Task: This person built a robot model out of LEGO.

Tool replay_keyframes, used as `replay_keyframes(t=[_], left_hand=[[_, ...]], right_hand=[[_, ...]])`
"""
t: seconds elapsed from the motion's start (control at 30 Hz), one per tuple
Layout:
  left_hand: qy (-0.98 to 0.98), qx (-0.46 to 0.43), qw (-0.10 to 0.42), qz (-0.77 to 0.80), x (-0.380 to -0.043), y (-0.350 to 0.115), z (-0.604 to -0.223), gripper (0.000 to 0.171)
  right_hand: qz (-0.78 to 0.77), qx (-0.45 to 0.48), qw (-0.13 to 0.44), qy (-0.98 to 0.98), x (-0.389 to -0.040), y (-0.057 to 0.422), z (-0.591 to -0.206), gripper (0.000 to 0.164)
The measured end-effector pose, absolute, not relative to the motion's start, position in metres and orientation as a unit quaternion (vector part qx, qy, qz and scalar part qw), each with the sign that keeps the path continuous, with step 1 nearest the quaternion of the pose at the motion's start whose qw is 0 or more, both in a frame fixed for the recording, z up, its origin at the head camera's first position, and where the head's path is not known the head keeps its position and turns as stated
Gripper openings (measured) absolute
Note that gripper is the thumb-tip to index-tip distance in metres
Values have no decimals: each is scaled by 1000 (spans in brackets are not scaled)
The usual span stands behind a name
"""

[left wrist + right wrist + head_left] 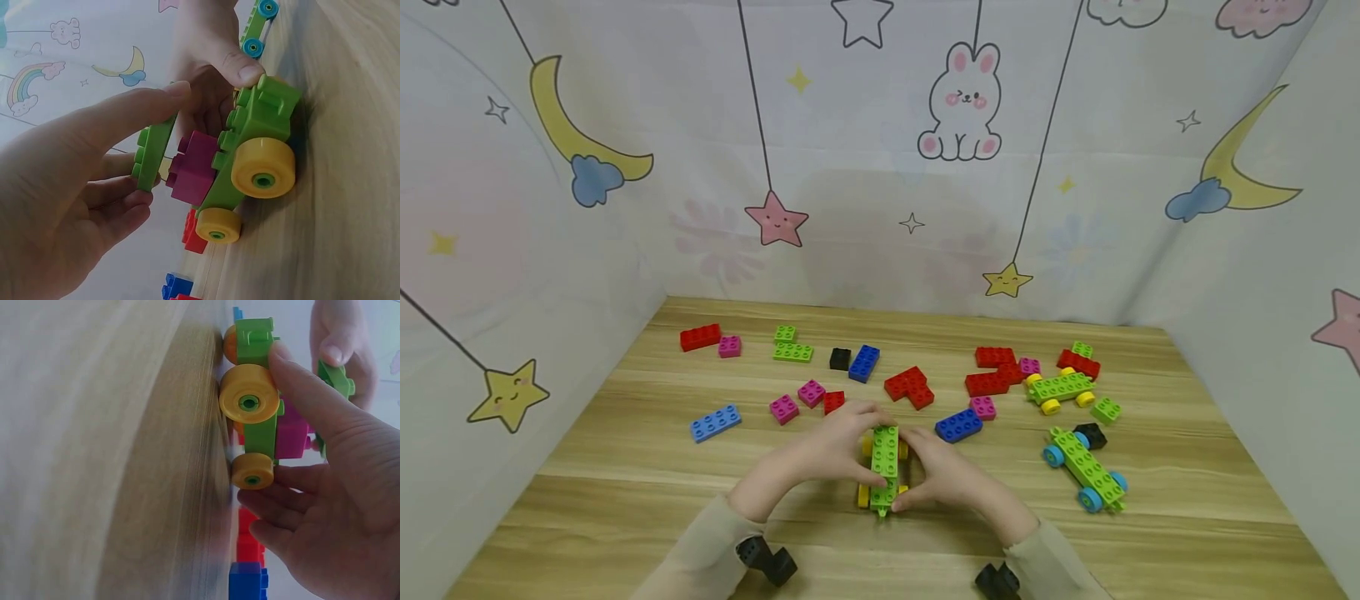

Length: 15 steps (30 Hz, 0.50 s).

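Note:
My left hand (831, 442) pinches a long green building brick (153, 153) between thumb and fingers. In the left wrist view this brick is tilted and stands just off the studs of a magenta brick (195, 167). The magenta brick sits on a green toy car base (270, 115) with yellow wheels (249, 394), which rests on the table. My right hand (951, 471) holds that base, its thumb on the end and its fingers along the far side. From the head view the held brick covers most of the base and the magenta brick.
To the right are a green car base with yellow wheels (1060, 387) and one with blue wheels (1086, 471). Red bricks (910, 387), a dark blue brick (958, 425), magenta bricks (784, 408) and a light blue brick (715, 423) lie around on the wooden table (625, 500).

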<state>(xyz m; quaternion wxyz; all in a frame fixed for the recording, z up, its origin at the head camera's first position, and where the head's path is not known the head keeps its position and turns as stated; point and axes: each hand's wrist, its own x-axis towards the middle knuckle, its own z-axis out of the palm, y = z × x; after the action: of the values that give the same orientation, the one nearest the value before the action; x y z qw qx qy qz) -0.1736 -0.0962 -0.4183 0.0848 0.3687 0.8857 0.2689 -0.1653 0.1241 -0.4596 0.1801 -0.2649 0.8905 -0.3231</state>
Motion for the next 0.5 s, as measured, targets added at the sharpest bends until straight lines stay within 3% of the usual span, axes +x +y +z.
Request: replay_keyframes(t=[0.5], left_hand=[[884, 370, 89, 271, -171, -94, -426, 71]], right_hand=[[-325, -264, 183, 890, -165, 124, -458, 99]])
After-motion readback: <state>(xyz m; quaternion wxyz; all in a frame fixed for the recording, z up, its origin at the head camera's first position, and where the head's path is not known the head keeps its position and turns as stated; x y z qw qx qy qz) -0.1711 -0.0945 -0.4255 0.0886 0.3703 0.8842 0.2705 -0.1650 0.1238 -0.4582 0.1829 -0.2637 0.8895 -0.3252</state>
